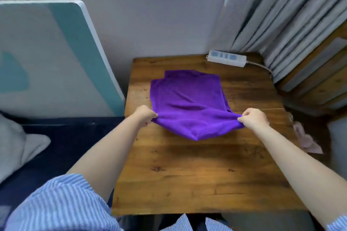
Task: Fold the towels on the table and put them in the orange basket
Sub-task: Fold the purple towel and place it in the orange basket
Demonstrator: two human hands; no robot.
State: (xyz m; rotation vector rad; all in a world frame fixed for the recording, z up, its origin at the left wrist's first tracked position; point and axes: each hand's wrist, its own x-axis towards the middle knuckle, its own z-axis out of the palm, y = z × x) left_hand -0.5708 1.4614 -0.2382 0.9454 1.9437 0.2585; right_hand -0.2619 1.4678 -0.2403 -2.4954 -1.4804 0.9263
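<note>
Both forearms bare, stretched forward and converging slightly toward the far side. Striped blue sleeves pushed up past the elbows. Left hand (pixel 144 114) curled into a fist, knuckles up, pinching cloth at its right side. Right hand (pixel 254 119) likewise curled, pinching at its left side, level with the left.

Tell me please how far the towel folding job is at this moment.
Early stage. In hand: the left hand and right hand each pinch a near corner of the purple towel, lifting that edge off the wooden table while the far part lies flat. Nothing looks finished: no folded towel shows and no orange basket is in view. A pink cloth at the table's right edge waits untouched.
</note>
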